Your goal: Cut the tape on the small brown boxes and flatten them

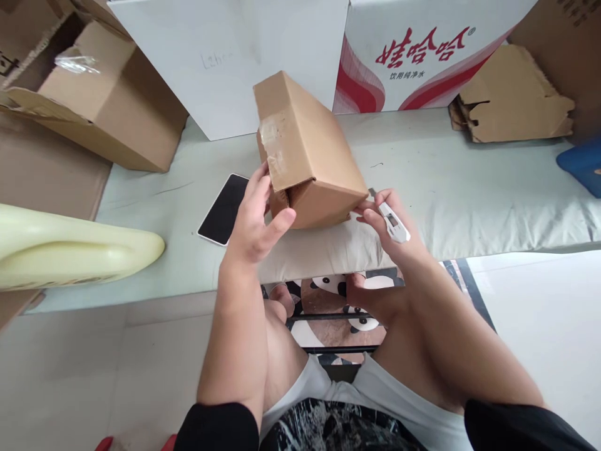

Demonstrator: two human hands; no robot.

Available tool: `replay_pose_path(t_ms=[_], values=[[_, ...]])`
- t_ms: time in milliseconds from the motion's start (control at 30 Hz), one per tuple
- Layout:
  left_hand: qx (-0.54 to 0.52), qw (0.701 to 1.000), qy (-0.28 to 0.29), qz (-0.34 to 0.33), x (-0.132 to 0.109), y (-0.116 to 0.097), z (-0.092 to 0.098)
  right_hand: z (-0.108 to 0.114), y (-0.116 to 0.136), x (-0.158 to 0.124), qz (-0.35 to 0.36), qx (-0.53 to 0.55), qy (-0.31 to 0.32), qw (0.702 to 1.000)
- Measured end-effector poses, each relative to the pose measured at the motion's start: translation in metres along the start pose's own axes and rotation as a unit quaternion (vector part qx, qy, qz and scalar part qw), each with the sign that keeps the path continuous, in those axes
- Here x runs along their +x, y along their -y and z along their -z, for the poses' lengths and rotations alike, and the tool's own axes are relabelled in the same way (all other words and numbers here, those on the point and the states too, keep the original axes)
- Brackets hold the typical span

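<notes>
A brown cardboard box [323,147] stands tilted on the pale cloth-covered surface, clear tape on its left side and a narrow gap at a flap near its front corner. My left hand [259,216] is at the box's left side, thumb spread and fingertips partly hidden behind the flap. At the lower right corner, my right hand [387,222] holds a white utility knife [394,222] with its blade tip showing, and its fingertips touch the box. A dark-screened tablet [224,210] with a white edge lies left of the box, next to my left hand.
White cartons [263,37] stand behind the box, one with red print. An open cardboard box [126,100] is at the left, above a pale yellow object [94,247]. Flattened cardboard [516,100] and a blue item [585,166] are at the right.
</notes>
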State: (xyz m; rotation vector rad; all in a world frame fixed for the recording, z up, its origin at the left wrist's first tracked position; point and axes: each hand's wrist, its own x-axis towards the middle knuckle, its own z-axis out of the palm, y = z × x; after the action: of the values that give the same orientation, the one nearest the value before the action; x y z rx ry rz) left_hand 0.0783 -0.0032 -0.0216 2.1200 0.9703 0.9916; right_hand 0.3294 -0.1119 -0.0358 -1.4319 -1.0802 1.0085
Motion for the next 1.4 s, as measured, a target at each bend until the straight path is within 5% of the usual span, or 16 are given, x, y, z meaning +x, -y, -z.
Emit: replay_pose_path(t_ms=[167, 367, 767, 933, 1167, 1400], values=[[-0.052, 0.998, -0.018, 0.019, 0.004, -0.003, -0.006, -0.003, 0.0, 0.004, 0.157, -0.001, -0.02, 0.987], [-0.104, 0.984, 0.048, 0.136, 0.0, -0.012, -0.007, 0.002, -0.008, 0.003, 0.216, 0.009, -0.075, 0.973], [-0.132, 0.986, 0.061, 0.076, 0.0, -0.007, -0.016, 0.022, -0.021, 0.011, 0.08, -0.085, -0.057, 0.992], [-0.118, 0.989, 0.007, 0.088, 0.0, -0.004, -0.022, 0.026, -0.019, 0.013, 0.005, -0.072, -0.064, 0.995], [-0.022, 0.993, -0.076, 0.088, 0.006, -0.002, -0.018, 0.019, -0.018, 0.017, 0.057, -0.021, -0.163, 0.985], [-0.082, 0.99, -0.033, 0.113, 0.007, -0.013, -0.017, 0.026, -0.016, 0.017, 0.086, -0.098, -0.306, 0.943]])
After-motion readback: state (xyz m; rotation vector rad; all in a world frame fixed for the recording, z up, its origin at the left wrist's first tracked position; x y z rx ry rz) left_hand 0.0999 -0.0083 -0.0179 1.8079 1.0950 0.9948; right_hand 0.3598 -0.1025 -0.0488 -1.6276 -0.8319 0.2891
